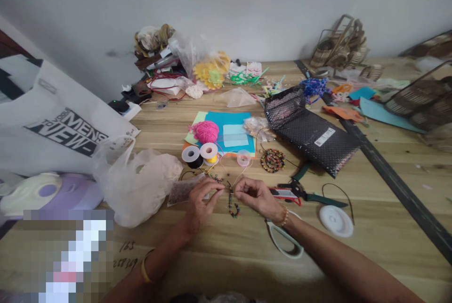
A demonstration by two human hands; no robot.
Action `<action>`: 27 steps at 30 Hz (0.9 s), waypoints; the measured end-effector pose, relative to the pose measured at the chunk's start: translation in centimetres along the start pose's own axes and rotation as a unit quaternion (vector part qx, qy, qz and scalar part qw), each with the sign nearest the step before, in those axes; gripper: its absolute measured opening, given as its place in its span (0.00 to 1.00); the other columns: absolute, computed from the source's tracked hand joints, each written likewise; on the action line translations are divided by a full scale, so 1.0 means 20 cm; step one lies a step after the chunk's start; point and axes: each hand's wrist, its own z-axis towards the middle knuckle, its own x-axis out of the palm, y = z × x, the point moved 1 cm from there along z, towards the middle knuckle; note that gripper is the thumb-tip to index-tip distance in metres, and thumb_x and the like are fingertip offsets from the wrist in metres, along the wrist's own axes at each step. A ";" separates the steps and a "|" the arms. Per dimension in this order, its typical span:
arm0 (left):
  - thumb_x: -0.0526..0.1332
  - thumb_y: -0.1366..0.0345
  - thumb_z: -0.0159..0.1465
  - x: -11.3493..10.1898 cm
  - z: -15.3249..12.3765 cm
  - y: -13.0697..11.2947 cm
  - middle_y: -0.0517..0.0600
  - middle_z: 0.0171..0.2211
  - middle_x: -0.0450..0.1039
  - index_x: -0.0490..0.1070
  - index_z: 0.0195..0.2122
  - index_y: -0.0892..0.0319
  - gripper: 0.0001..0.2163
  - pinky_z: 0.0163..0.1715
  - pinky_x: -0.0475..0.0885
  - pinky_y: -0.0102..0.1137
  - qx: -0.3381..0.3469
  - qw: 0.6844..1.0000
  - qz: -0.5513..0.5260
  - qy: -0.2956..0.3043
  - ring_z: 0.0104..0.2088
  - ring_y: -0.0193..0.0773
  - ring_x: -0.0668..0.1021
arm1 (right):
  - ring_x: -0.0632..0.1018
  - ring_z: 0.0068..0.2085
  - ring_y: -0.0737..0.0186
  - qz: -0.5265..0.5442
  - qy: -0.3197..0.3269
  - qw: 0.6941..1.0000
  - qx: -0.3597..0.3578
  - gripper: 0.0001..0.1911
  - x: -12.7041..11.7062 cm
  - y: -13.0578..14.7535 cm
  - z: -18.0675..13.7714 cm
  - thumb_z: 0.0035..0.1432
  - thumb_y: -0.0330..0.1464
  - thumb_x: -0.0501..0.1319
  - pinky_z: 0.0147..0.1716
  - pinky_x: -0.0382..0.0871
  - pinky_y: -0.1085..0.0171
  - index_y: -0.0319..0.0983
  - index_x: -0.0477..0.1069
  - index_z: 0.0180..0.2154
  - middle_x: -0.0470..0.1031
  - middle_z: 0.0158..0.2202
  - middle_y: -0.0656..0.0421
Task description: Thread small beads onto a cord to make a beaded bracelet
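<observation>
Firstly, head view: bare hands, two, held apart, fingertips of each drawn together. The left hand (200, 201) and right hand (259, 195) flanked one beaded strand (233, 208), a hooked line of small round dark and coloured beads, which lay in the gap between them; whether either pinch gripped its cord was too small to tell. One gold-coloured bangle (144, 269) circled the left wrist; one bracelet (283, 216), the right.

Beyond the hands: two flanged spools side by side, one black spool (191, 156) and one yellow spool (209, 153), matt cord wound on each; one small pinkish spool (244, 158), ahead of the gap; one fuzzy pink yarn ball (205, 132), rounded, farther off, on flat coloured sheets (247, 121).

Ahead of the right hand: one bead coil (272, 160), multicoloured, looped in rings; then one glossy black envelope (314, 135), bubble-textured.

Right of the right hand: one pair of pliers, dark green handles (326, 199); farther right, one smooth white disc (336, 221). Partly under the right forearm: one pale, looped scissor handle (287, 241).

Left of the left hand: one crumpled, translucent plastic bag (141, 190).
</observation>
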 end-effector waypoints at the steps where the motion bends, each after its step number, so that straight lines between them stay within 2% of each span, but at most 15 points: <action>1: 0.58 0.71 0.62 -0.01 0.00 0.02 0.52 0.31 0.74 0.74 0.33 0.59 0.05 0.39 0.71 0.34 0.005 1.000 0.022 -0.004 0.35 0.38 0.75 | 0.61 0.23 0.71 -0.003 -0.009 1.000 -0.002 0.19 0.00 0.00 0.00 0.54 0.45 0.63 0.22 0.54 0.69 0.35 0.67 0.28 0.62 0.21 0.63; 6: 0.59 0.73 0.61 -0.01 0.01 0.09 0.53 0.35 0.73 0.75 0.35 0.58 0.06 0.46 0.70 0.39 0.039 0.990 0.129 0.028 0.45 0.44 0.71 | 0.60 0.22 0.71 -0.006 -0.036 0.999 0.011 0.19 0.00 0.02 0.01 0.53 0.46 0.62 0.22 0.54 0.69 0.36 0.65 0.27 0.61 0.21 0.63; 11: 0.59 0.73 0.61 0.01 0.00 0.10 0.54 0.38 0.71 0.76 0.35 0.58 0.07 0.48 0.68 0.43 0.039 0.978 0.194 0.066 0.50 0.46 0.68 | 0.60 0.23 0.71 -0.006 -0.046 0.999 0.021 0.20 0.00 0.02 0.01 0.52 0.47 0.62 0.22 0.53 0.69 0.36 0.65 0.27 0.61 0.21 0.63; 20: 0.58 0.71 0.62 0.04 0.03 0.10 0.53 0.36 0.71 0.76 0.34 0.58 0.07 0.48 0.68 0.44 0.050 0.969 0.223 0.089 0.48 0.46 0.68 | 0.61 0.23 0.70 -0.007 -0.034 0.999 0.016 0.20 0.00 0.01 0.01 0.53 0.47 0.62 0.22 0.54 0.69 0.36 0.65 0.27 0.62 0.22 0.62; 27: 0.60 0.72 0.60 0.05 0.02 0.12 0.52 0.35 0.72 0.76 0.32 0.58 0.06 0.48 0.67 0.44 0.035 0.977 0.193 0.083 0.47 0.45 0.69 | 0.60 0.23 0.70 -0.009 -0.029 0.999 0.008 0.20 0.00 0.01 0.01 0.53 0.47 0.62 0.23 0.54 0.69 0.36 0.65 0.27 0.61 0.22 0.63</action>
